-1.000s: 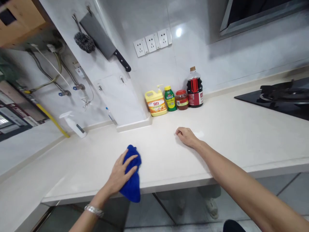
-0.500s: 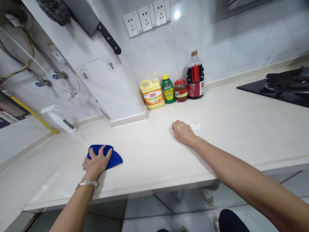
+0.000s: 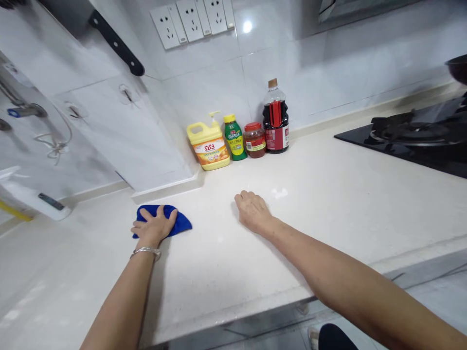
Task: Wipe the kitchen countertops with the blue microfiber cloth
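My left hand (image 3: 155, 228) lies flat with its fingers spread on a folded blue cloth (image 3: 181, 223), pressing it onto the white countertop (image 3: 204, 272). A silver bangle (image 3: 146, 251) circles that wrist. My right hand (image 3: 253, 210) rests on the counter as a loose fist, knuckles up. Nothing sticks out of it, though the palm side is hidden. Beyond it, by the wall, stand a yellow dish soap jug (image 3: 211, 148), a green squeeze bottle (image 3: 235, 138), a red-lidded jar (image 3: 255, 141) and a dark sauce bottle (image 3: 276, 119).
A black gas stove (image 3: 412, 138) sits at the right. On the far left are a white spray bottle (image 3: 34, 197) and a valve (image 3: 27, 111). A cleaver (image 3: 116, 43) hangs on the boxed wall column (image 3: 127, 141), near wall sockets (image 3: 191, 20).
The view has shifted to the right. My left hand has slid the blue cloth farther back, closer to the column's foot. My right fist stays on the counter.
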`<state>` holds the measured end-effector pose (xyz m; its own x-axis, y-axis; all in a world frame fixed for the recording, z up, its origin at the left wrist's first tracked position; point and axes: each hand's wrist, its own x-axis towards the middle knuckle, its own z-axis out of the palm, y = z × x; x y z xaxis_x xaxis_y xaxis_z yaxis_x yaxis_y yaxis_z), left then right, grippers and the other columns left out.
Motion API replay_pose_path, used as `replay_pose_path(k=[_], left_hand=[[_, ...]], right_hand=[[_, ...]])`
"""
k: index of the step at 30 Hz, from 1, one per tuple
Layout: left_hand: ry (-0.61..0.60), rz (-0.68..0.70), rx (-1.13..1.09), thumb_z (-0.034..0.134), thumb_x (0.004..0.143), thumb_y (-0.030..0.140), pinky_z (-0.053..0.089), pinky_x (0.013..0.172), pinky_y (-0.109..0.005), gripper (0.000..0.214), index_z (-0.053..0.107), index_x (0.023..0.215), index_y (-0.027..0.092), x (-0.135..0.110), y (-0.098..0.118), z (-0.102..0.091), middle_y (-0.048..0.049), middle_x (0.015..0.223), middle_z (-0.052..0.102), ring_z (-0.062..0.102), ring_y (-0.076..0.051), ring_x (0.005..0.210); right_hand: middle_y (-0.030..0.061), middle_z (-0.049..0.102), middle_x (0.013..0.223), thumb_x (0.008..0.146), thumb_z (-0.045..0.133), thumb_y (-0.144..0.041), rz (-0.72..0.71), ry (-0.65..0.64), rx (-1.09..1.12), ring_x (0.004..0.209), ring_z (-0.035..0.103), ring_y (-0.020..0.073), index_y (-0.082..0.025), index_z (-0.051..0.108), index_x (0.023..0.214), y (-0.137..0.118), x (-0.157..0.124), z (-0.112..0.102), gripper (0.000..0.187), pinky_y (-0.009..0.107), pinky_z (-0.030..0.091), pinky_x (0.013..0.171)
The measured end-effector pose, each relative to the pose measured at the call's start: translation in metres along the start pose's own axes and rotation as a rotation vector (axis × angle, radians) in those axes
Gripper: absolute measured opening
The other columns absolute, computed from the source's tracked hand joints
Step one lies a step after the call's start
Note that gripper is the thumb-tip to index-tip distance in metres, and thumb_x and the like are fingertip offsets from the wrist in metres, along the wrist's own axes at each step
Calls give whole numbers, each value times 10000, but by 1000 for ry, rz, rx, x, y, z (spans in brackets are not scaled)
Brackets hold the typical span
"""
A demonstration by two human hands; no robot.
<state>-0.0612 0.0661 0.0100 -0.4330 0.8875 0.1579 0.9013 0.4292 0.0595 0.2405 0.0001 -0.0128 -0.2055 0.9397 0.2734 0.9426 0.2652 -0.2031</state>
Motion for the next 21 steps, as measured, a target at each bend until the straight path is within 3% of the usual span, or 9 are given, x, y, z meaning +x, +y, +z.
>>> replay_pose_path(k=[5, 9, 14, 21], left_hand=[[-19, 152, 17, 304, 943, 707, 258, 1151, -626, 701, 403, 1531, 340, -9, 60, 6, -197, 1654, 117, 321, -561, 1393], [-31, 317, 19, 340, 973, 671, 245, 1187, -601, 651, 383, 1544, 361, -31, 87, 5, -169, 1674, 88, 273, -526, 1445], [-32, 459, -7, 395, 987, 641, 210, 1228, -591, 614, 394, 1541, 378, -72, 99, 2, -138, 1682, 105, 225, -509, 1485], [-40, 645, -89, 492, 976, 621, 197, 1251, -594, 588, 436, 1517, 397, -126, 100, 0, -114, 1691, 96, 191, -502, 1505]], right_hand=[[145, 601, 1189, 894, 428, -20, -6, 2, -5, 1083, 578, 268, -140, 592, 1173, 1, 1, 0, 345, 384, 492, 912], [147, 600, 1203, 894, 440, -30, -11, -16, -5, 1098, 583, 276, -144, 589, 1192, 2, 2, -2, 352, 393, 489, 915], [151, 614, 1236, 924, 426, -54, 13, -43, 42, 1157, 584, 271, -149, 589, 1235, 4, 3, -4, 364, 369, 465, 929], [107, 673, 1214, 978, 423, -155, 65, -29, 166, 1135, 622, 253, -198, 639, 1153, 13, 7, -4, 281, 339, 451, 887]])
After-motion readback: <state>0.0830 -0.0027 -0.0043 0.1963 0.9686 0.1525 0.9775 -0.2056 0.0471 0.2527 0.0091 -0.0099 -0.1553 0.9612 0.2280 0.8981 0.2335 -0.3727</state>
